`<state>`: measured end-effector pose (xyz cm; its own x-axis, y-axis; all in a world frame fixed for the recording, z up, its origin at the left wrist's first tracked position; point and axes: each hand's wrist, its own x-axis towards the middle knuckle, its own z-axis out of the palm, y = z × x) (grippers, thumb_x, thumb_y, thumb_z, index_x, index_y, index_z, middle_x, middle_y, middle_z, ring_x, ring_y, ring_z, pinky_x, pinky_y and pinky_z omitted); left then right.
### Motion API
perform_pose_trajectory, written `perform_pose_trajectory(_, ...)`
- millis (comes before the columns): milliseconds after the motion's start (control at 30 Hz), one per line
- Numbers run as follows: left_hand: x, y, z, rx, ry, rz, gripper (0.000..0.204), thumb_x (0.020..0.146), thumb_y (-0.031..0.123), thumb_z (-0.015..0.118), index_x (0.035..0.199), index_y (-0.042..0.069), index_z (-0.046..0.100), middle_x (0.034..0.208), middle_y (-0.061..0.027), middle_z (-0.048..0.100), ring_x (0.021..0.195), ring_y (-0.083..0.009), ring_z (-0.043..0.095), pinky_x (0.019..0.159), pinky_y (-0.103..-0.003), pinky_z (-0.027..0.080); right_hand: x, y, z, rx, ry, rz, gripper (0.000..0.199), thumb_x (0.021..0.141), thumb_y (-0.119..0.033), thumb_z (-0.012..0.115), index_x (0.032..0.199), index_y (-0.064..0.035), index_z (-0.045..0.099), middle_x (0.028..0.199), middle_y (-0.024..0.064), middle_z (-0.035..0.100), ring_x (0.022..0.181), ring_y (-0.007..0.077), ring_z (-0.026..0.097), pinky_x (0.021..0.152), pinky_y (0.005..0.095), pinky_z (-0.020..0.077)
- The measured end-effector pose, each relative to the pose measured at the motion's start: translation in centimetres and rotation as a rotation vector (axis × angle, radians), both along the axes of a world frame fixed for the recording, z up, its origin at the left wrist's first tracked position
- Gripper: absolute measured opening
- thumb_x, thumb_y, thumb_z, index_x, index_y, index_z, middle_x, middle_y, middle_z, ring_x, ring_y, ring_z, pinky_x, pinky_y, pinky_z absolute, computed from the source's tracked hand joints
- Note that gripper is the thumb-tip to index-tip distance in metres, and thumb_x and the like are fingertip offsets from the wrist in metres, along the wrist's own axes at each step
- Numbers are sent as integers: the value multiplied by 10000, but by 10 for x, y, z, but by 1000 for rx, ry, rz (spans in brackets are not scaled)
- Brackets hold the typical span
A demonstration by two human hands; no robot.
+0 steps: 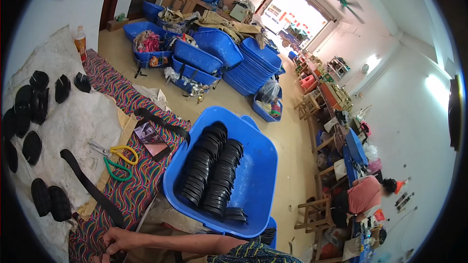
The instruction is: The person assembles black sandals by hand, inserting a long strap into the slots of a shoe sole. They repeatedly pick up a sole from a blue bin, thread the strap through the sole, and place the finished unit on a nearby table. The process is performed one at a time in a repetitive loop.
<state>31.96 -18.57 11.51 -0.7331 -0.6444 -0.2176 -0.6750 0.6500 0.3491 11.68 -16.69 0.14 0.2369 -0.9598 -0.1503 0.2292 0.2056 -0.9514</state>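
Observation:
At the lower left, my right hand (117, 240) is closed with fingers curled inward over the table's front edge; what it holds, if anything, is hidden. My left hand (101, 259) barely shows at the bottom rim, its fingers mostly cut off. Close above them lies one end of a black strap (90, 185). Scissors (118, 159) with one yellow and one green handle rest beyond, blades partly apart. Another black strap (163, 125) crosses the patterned cloth (109, 79) near a dark, picture-printed card or box (150, 139). Several black, rounded shoe-like pieces (32, 147) are spread on a whitish sheet (80, 124).
Beside the table, a blue tub (261, 165) holds two rows of stacked black curved pieces (222, 180). More blue tubs (253, 65) are piled farther back. A bottle (80, 44) stands by the wall. On the right, a person (363, 196) sits at a long cluttered workbench with wooden stools (312, 214).

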Motion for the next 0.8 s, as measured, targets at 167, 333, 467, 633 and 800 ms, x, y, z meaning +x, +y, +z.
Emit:
perform_pose_trajectory(167,-2,6,1,-53,7,-4,351,983,219,496,1321,125,496,1219,-108,598,1112,-283,575,965,-365,443,-2,0,-8,-20,-96,39,201,781,-149,703,722,-5,575,509,15,499,395,104,506,355,269,387)
perform_pose_trajectory(333,-1,13,-10,-125,25,1,349,982,224,500,1317,124,503,1215,-105,602,1109,-281,579,962,-365,445,3,-8,-26,-110,-147,62,197,781,-148,692,701,-2,586,497,32,522,379,113,520,315,275,415)
perform_pose_trajectory(467,8,14,-20,-188,39,4,348,981,228,503,1313,124,509,1211,-103,606,1106,-280,581,960,-365,447,1,-4,-11,-45,-137,56,198,764,-140,688,679,7,586,485,52,529,378,127,532,307,286,438)
perform_pose_trajectory(633,1,19,-11,-175,-35,48,338,980,238,518,1298,127,536,1221,-99,605,1089,-276,589,948,-360,454,3,-5,-18,-58,-111,47,218,760,-145,684,651,13,581,482,66,532,368,144,538,310,292,458)
perform_pose_trajectory(800,-1,25,-6,-208,114,-5,321,979,210,532,1291,140,556,1198,-115,618,1069,-290,597,929,-371,467,1,-3,-10,-41,-136,68,217,760,-125,682,632,11,571,485,68,533,365,139,533,310,301,460)
